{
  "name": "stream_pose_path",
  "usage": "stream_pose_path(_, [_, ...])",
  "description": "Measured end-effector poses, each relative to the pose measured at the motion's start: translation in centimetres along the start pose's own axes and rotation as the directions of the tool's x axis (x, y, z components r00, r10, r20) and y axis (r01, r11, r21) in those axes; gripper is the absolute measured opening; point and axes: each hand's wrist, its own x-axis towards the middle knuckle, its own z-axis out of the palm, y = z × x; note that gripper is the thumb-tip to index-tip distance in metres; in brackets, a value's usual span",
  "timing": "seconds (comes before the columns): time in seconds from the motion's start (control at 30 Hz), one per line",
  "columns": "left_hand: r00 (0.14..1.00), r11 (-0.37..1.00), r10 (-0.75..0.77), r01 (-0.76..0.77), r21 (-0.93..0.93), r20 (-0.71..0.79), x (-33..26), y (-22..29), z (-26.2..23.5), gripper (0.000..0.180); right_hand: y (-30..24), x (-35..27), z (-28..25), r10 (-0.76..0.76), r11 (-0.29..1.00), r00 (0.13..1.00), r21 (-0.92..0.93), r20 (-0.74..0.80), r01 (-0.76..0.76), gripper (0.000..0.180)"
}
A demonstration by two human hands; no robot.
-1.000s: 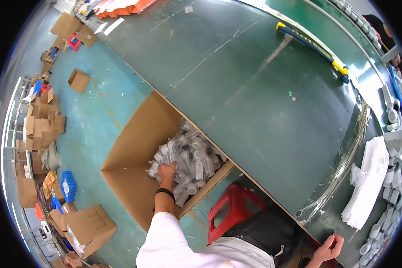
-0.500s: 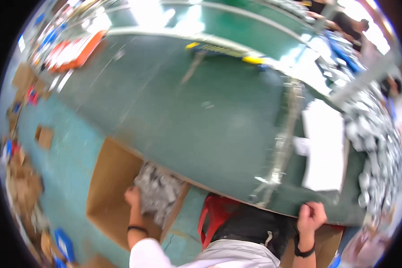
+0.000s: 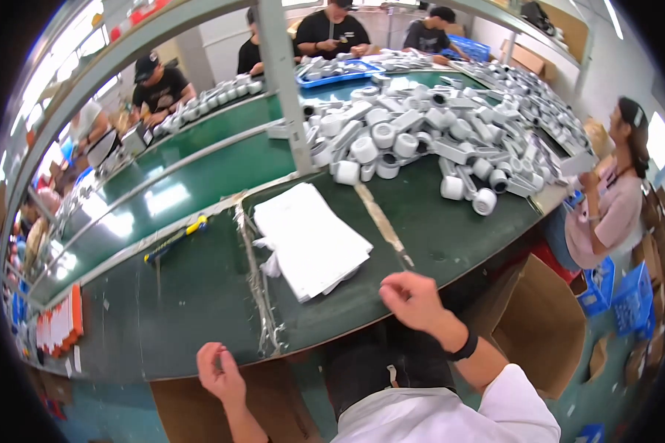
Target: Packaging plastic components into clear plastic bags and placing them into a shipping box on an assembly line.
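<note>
My left hand (image 3: 222, 375) hangs over the table's front edge, its fingers loosely bent and apart, with nothing visible in them. Just right of a stack of white paper sheets (image 3: 310, 244), my right hand (image 3: 415, 301) is above the dark green table (image 3: 192, 303). Its fingers are half bent with a gap by the thumb, and no object shows in it. Beyond the paper lies a big heap of light grey and white plastic parts (image 3: 406, 133) with round ends.
An open cardboard carton (image 3: 543, 325) stands at my right, another carton (image 3: 199, 410) below my left hand. A yellow-and-black tool (image 3: 177, 238) and orange-and-white boxes (image 3: 60, 321) lie leftward. A metal post (image 3: 284, 88) rises at the table's back. Co-workers sit beyond; one person (image 3: 606, 199) is at right.
The view has swung to the right, bringing the heap of parts into sight. My left hand has come out of the carton of grey pieces; my right hand is now beside the paper.
</note>
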Motion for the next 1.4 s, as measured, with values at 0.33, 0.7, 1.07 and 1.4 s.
stream_pose_path(0.33, [0.981,0.971,-0.180,0.165,0.172,0.077,-0.5,0.4,7.6,0.014,14.5,9.9,-21.1,-0.217,0.614,0.909,-0.774,-0.355,-0.155,0.042])
stream_pose_path(0.7, [0.952,0.954,-0.289,0.278,0.113,0.098,-0.3,-0.1,6.5,0.011,15.6,15.7,-20.4,0.557,0.376,0.801,-0.793,-0.220,-0.479,0.036])
stream_pose_path(1.07, [0.936,0.936,-0.351,0.351,-0.013,0.035,0.7,2.0,7.7,0.013,5.5,3.8,-16.5,0.362,0.800,0.931,0.530,-0.053,-0.281,0.031])
stream_pose_path(1.4, [0.639,0.736,0.140,0.444,-0.511,0.756,-2.9,15.6,13.3,0.084,-3.4,-3.7,-1.6,0.111,0.370,0.963,0.889,0.246,-0.270,0.061])
